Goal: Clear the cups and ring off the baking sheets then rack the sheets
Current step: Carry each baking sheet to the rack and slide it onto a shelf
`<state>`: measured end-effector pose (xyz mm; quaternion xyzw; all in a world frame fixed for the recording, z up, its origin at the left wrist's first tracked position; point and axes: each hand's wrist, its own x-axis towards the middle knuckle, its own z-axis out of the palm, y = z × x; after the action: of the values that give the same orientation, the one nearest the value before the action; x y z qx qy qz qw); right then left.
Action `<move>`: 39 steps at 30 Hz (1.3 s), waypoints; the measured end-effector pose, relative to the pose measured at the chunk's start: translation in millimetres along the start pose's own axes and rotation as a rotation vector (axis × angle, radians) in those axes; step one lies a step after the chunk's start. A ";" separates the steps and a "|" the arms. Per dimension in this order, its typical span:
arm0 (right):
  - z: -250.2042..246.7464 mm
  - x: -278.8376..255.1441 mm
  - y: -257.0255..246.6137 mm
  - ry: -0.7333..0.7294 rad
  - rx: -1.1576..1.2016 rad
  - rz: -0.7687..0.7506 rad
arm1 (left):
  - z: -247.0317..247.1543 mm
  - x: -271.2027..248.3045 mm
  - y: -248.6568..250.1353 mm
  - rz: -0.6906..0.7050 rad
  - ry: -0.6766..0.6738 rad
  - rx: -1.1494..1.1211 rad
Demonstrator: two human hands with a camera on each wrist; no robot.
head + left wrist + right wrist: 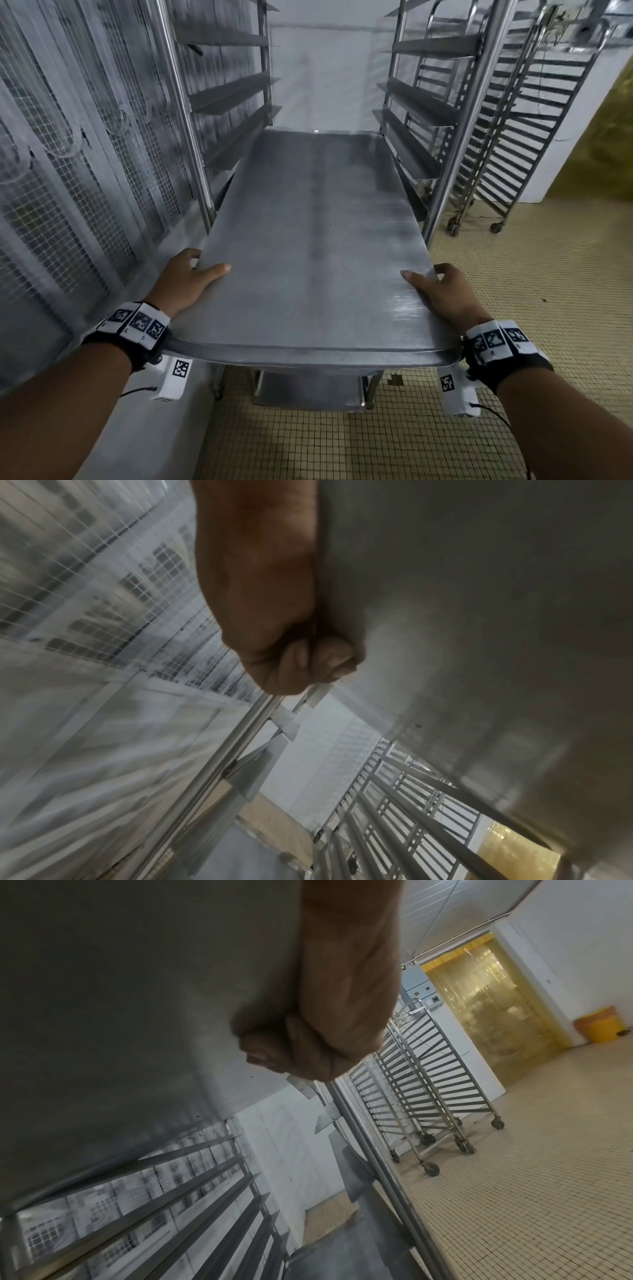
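Squarely between both hands — left hand (186, 275), right hand (442, 294) — brushed-steel baking sheet (315, 240).

Brushed, dull-grey metal on the baking sheet (315, 240), faintly streaked and scuffed; the rack (455, 113) gleams in shinier steel, over a matt floor (548, 274) of small beige tiles.

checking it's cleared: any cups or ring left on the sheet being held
No, the baking sheet gripped by the left hand and right hand shows only bare metal.
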<state>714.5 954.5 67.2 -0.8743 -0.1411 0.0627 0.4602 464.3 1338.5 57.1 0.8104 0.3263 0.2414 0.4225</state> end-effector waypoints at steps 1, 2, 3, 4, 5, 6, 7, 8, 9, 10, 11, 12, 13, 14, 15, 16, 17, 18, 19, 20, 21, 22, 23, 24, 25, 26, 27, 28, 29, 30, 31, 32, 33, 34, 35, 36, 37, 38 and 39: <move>0.5 4.7 -3.3 -0.003 -0.007 0.004 | -0.9 7.6 1.9 0.000 -0.008 0.012; 0.6 10.5 -5.7 -0.005 -0.024 0.004 | -2.8 14.3 5.3 -0.002 -0.017 0.020; -0.4 16.0 -9.2 -0.008 -0.045 0.003 | -5.4 22.8 7.7 -0.008 -0.038 0.024; -2.2 22.0 -13.4 -0.019 -0.062 0.004 | -7.9 31.6 10.8 -0.016 -0.064 0.030; -4.0 27.2 -18.3 -0.035 -0.069 0.006 | -10.5 42.0 12.1 -0.027 -0.089 0.040; -5.4 32.4 -22.9 -0.050 -0.076 0.009 | -12.8 51.3 13.2 -0.031 -0.107 0.054; -6.3 36.2 -27.7 -0.062 -0.091 0.010 | -14.5 59.6 13.2 -0.028 -0.118 0.064; -5.6 39.9 -31.8 -0.069 -0.109 0.009 | -15.6 68.7 9.5 -0.020 -0.124 0.067; -4.5 41.6 -35.3 -0.070 -0.122 0.006 | -15.6 74.5 7.9 -0.015 -0.125 0.069; -2.3 43.8 -36.6 -0.066 -0.129 0.006 | -15.0 78.2 7.7 -0.015 -0.125 0.069; 0.0 45.4 -37.9 -0.058 -0.139 0.005 | -14.3 81.1 7.3 -0.016 -0.124 0.063; 1.8 46.9 -38.5 -0.055 -0.150 0.012 | -13.4 82.8 8.1 -0.009 -0.123 0.057; 2.8 48.3 -39.0 -0.049 -0.160 0.014 | -12.7 84.7 8.2 -0.009 -0.121 0.057; 3.8 49.7 -38.9 -0.046 -0.170 0.022 | -12.3 87.2 7.0 -0.010 -0.116 0.053; 4.3 50.0 -40.0 -0.043 -0.178 0.024 | -12.2 89.2 7.1 -0.013 -0.111 0.046; 4.2 50.6 -40.8 -0.041 -0.188 0.027 | -11.9 90.7 7.6 -0.015 -0.105 0.037; 3.5 50.0 -43.2 -0.043 -0.200 0.023 | -12.3 90.7 9.7 -0.010 -0.114 0.038; 2.3 49.5 -45.0 -0.049 -0.220 0.021 | -13.5 89.6 11.2 0.006 -0.136 0.042; 0.6 47.5 -46.0 -0.065 -0.245 0.017 | -15.9 87.5 12.4 0.022 -0.166 0.053; -1.9 45.8 -45.7 -0.088 -0.267 0.018 | -19.2 83.4 14.3 0.038 -0.199 0.057; -5.3 45.0 -44.2 -0.106 -0.286 0.023 | -24.0 81.0 13.2 0.044 -0.235 0.073; -9.1 43.2 -42.3 -0.111 -0.308 0.029 | -29.8 77.2 11.8 0.046 -0.267 0.095; -13.1 39.4 -43.0 -0.106 -0.347 0.023 | -36.5 73.9 10.3 0.045 -0.288 0.119; -16.4 35.7 -46.1 -0.093 -0.397 0.011 | -43.5 71.4 10.5 0.054 -0.286 0.174; -19.2 31.1 -51.6 -0.078 -0.458 -0.027 | -49.7 69.1 12.7 0.089 -0.271 0.283; -21.6 25.7 -60.1 -0.063 -0.524 -0.088 | -54.3 66.0 17.7 0.145 -0.245 0.420; -23.4 19.4 -70.9 -0.050 -0.587 -0.169 | -55.3 59.7 27.8 0.216 -0.223 0.532; -23.6 13.7 -82.2 -0.035 -0.635 -0.248 | -53.9 50.9 41.5 0.277 -0.215 0.588; -21.3 7.7 -93.9 -0.031 -0.659 -0.314 | -50.2 41.4 56.6 0.337 -0.218 0.600; -17.1 -1.1 -103.8 -0.050 -0.666 -0.372 | -42.5 27.0 73.4 0.399 -0.234 0.604; -10.3 -10.4 -112.5 -0.093 -0.658 -0.429 | -32.4 14.3 86.0 0.454 -0.271 0.621; 1.1 -19.2 -117.5 -0.150 -0.641 -0.480 | -19.6 0.2 97.8 0.501 -0.321 0.653; 14.8 -30.1 -120.1 -0.219 -0.638 -0.515 | -5.4 -12.6 104.4 0.533 -0.375 0.683; 30.3 -41.9 -119.7 -0.293 -0.658 -0.551 | 8.9 -25.8 107.6 0.555 -0.431 0.703; 45.2 -54.6 -116.7 -0.360 -0.690 -0.594 | 21.5 -38.4 106.2 0.570 -0.473 0.726; 58.3 -64.9 -109.8 -0.395 -0.712 -0.646 | 33.2 -49.7 101.3 0.597 -0.484 0.747; 67.8 -75.6 -101.7 -0.380 -0.718 -0.682 | 42.0 -61.0 94.9 0.636 -0.455 0.767; 73.5 -82.9 -91.8 -0.323 -0.694 -0.720 | 47.5 -70.7 87.6 0.678 -0.390 0.773; 74.9 -89.3 -82.6 -0.241 -0.671 -0.758 | 50.7 -80.0 81.1 0.710 -0.307 0.767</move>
<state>595.9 1030.5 90.7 -0.8477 -0.5123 -0.0568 0.1256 470.8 1218.3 89.4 0.9927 0.0321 0.1119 0.0318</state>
